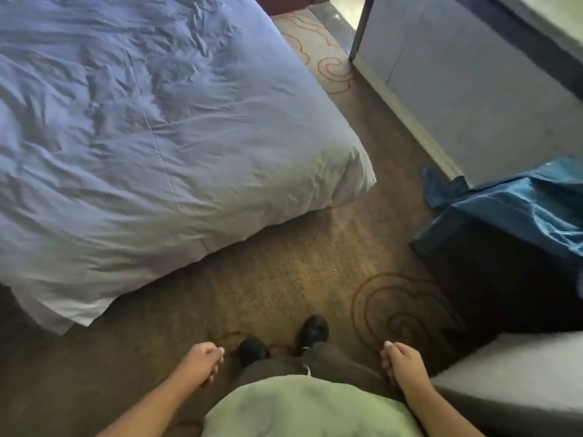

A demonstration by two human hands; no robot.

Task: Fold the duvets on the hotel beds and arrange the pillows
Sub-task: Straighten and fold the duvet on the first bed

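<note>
We stand on the patterned carpet (268, 279) at a hotel bed's corner. Our left hand (205, 357) and right hand (400, 364) hang loosely curled and empty at 7 and 5 o'clock, free, we judge, to take a hem. The rumpled duvet (142, 137) lies spread, unfolded, from 9 to 12 o'clock, its edge draping floorward. No pillows show. A blue-lined bin (520, 216) sits at 3 o'clock.

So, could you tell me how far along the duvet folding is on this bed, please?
Nothing looks done: the duvet lies spread out and wrinkled, unfolded. Nothing is in hand: the left hand and right hand hang loosely curled and empty, clear of it. Left: the whole fold, then the pillows, none of which are in view.
</note>
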